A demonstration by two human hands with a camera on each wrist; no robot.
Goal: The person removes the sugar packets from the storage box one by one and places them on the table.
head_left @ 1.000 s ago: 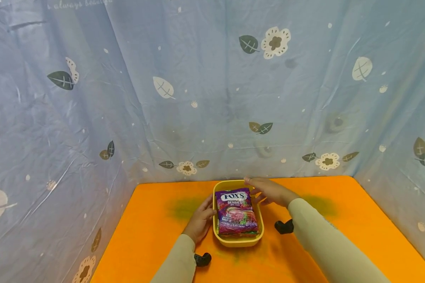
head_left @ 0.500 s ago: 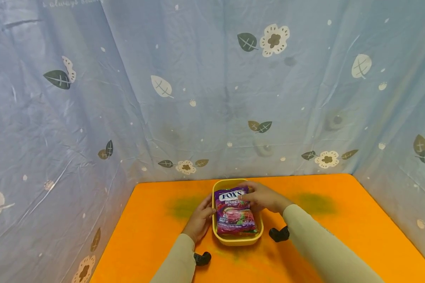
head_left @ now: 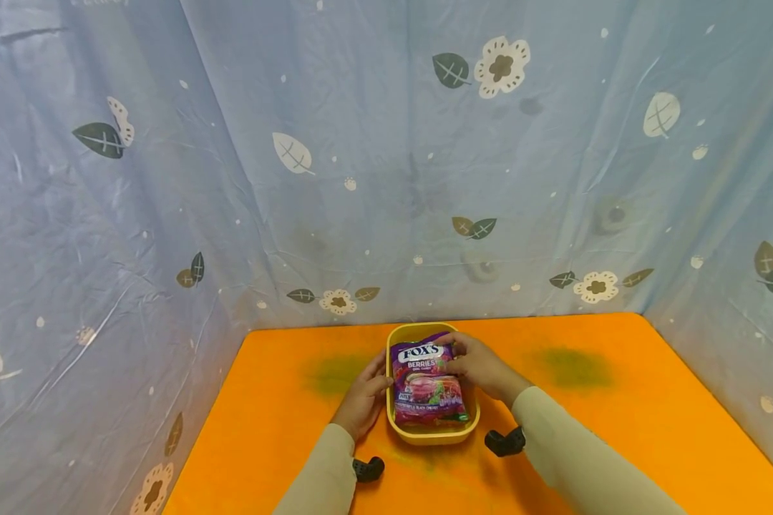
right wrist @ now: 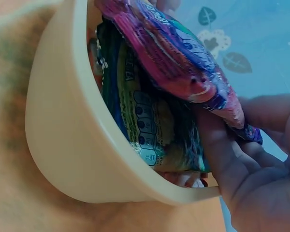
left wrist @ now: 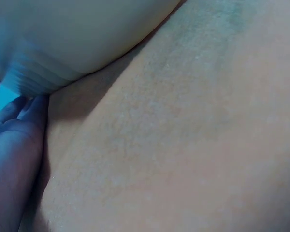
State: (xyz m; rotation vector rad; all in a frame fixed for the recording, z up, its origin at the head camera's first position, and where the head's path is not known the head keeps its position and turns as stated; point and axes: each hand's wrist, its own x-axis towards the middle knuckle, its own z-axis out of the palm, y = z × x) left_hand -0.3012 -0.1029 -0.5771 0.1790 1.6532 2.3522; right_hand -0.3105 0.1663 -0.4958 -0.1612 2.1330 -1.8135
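A purple candy bag marked FOX'S BERRIES lies inside a yellow plastic tub. With thumb and fingers my right hand pinches the bag's upper right edge. In the right wrist view the purple bag is tilted up over a green packet beneath it. My left hand holds the tub's left side, thumb at the rim. In the left wrist view its fingers lie against the outer wall of the tub. Most of the lower packet is hidden from the head view.
The tub stands on an orange cloth-covered table with greenish patches. A blue curtain with leaf and flower prints encloses the back and both sides. A black wrist device sticks out below the right sleeve, another beside the left sleeve.
My right hand has moved left from the tub's right rim onto the purple bag and taken hold of its edge. The bag's top has shifted slightly upward. The left hand stays at the tub.
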